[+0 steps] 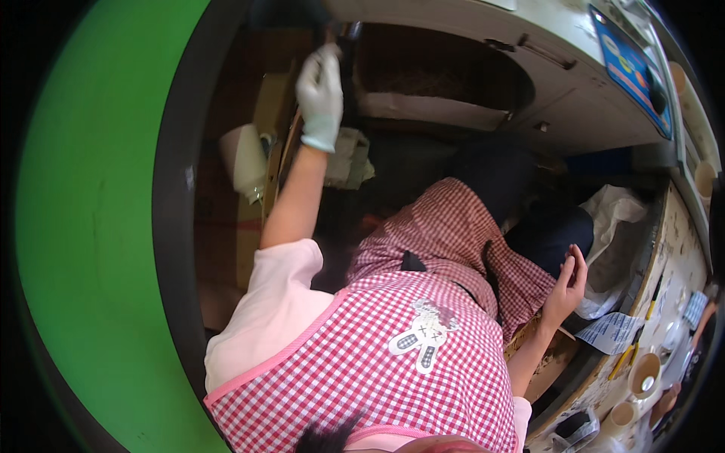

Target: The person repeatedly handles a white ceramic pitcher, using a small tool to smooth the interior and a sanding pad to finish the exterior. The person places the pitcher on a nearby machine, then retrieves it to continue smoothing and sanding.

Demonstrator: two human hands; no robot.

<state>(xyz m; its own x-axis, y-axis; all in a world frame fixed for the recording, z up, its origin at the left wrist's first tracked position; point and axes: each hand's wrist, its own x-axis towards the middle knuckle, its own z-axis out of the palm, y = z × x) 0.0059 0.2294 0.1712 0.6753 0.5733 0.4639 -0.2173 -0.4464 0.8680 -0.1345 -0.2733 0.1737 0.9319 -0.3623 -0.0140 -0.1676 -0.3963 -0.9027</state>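
My left hand [320,87], in a white glove with a pale mint cuff, is raised at upper centre, its fingers closed on something blurred beside a dark shape [287,13] at the top edge. A cream cylinder [243,158] lies left of that arm, with a pale block-like object [347,158] to the right. My bare right hand [568,279] is low at the right, fingers loosely curled and apart with nothing visible in them, beside my dark trouser leg [547,230] and the red checked apron [453,226].
A white cabinet [559,106] with a blue mat [627,68] spans the upper right. Below, a worn worktop [596,392] holds cups [643,375], brushes and bags, beside a white sack [615,208]. A green surface [83,226] with a dark rim fills the left.
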